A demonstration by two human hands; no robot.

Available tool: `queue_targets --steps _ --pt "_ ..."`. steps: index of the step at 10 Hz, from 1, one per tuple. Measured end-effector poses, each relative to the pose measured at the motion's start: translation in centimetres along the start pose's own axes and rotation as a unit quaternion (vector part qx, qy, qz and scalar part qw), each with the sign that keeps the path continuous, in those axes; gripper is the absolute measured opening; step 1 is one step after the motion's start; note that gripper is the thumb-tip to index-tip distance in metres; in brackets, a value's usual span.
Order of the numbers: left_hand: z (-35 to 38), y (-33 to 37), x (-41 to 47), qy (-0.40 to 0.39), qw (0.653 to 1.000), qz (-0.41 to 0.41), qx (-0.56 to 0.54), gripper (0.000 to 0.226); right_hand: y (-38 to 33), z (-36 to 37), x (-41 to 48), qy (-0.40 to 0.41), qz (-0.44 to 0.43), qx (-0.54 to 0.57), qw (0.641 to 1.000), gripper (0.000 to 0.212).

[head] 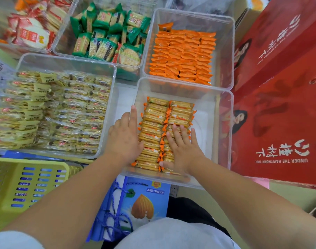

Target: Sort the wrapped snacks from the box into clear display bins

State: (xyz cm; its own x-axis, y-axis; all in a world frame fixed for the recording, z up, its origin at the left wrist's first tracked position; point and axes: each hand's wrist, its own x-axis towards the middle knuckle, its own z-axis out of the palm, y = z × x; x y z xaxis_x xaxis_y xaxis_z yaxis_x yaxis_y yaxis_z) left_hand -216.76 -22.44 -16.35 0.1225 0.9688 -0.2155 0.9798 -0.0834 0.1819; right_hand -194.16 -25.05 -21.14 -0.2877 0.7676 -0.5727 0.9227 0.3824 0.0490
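While both hands are reaching into the clear bin (pixel 223 123) at the centre of the frame, the wrapped snacks (pixel 154 119) are lying inside it in two neat columns, orange-edged packets stacked side by side. The left hand (pixel 125 139) is pressing against the left side of the left column, its fingers straight and its forefinger stretching up along the packet ends; it is gripping nothing. The right hand (pixel 182 150) is resting flat on top of the right column, fingers spread and straight, thumb lying near the seam between the columns, and it too is holding nothing.

Just above this bin, in the upper right, a second clear bin (pixel 225 51) is holding tight rows of orange packets (pixel 182 56). At upper centre, green packets (pixel 107 38) are lying loosely piled in another bin, and red-and-white packets (pixel 31 31) are filling the one at the upper left. At the left, a wide bin (pixel 111 97) is holding pale yellow packets (pixel 63 112) in rows. A yellow slotted basket (pixel 28 168) is sitting at the lower left, a blue carton (pixel 144 200) showing an almond is lying at lower centre, and red gift boxes (pixel 279 105) are standing along the right edge
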Motion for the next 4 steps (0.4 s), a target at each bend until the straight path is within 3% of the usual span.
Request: queue_targets --steps 2,4 --pt "-2.7 1.0 -1.0 -0.025 0.998 -0.044 -0.022 0.115 0.5 -1.9 -0.9 0.021 -0.002 0.076 0.997 0.100" --pt "-6.9 0.3 -7.3 0.075 0.976 -0.043 -0.198 0.093 0.6 -7.4 -6.1 0.127 -0.005 0.241 0.962 0.082"
